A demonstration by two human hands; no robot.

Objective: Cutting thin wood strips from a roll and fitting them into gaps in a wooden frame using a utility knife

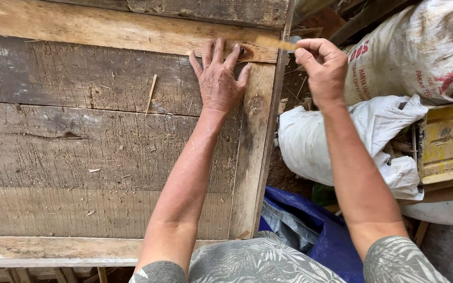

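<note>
The left hand [218, 78] lies flat, palm down, on the weathered plank table [79, 141]. Its fingers [205, 54] are spread wide and grip nothing; the fingertips reach toward a dark knot hole [244, 51] in the pale cross-board [106, 29] at the 12 o'clock edge of the surface. The index finger rests just beside that hole.

The right hand [323, 65] is raised at about 1 o'clock, off the edge of the table. Its fingers are curled closed on a thin, pale wooden stick [274, 43], which points toward 9 o'clock, its tip near the knot hole. The stick appears blurred, so whether the tip touches the board cannot be told.

A narrow upright batten [252, 157] borders the table's 3 o'clock edge, running from the left hand toward 6 o'clock. A loose wood sliver [151, 93] lies on the planks at 10 o'clock from centre, well apart from both hands.

Beyond the 3 o'clock edge:
- a printed white sack [420, 47] at 2 o'clock;
- a crumpled white bag [342, 141] at 3 o'clock;
- a yellow block [446, 139] just beside it;
- a blue tarpaulin [310, 225] at 5 o'clock.

Grey leaf-patterned sleeves [268, 262] show at 6 o'clock.
</note>
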